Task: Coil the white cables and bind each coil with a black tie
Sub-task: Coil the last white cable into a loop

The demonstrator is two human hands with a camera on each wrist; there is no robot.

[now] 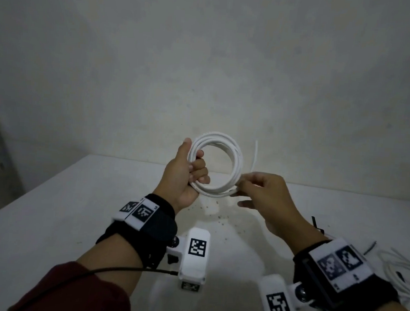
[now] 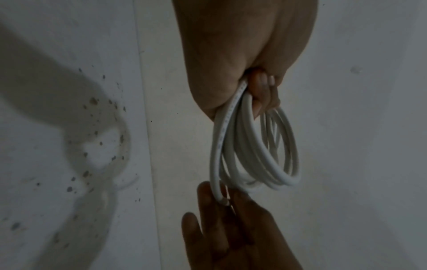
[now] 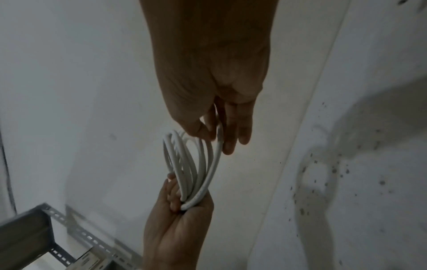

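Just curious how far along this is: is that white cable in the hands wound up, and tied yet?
Wound, not tied. The white cable forms a ring of several loops gripped by the left hand; the right hand pinches its end, and no black tie circles it.

Speckled white table, perhaps a metal shelf

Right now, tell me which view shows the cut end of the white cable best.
The left wrist view: the cable end lies bare against the right hand's fingers. In the right wrist view it is pinched and partly hidden. In the head view the right hand covers most of it.
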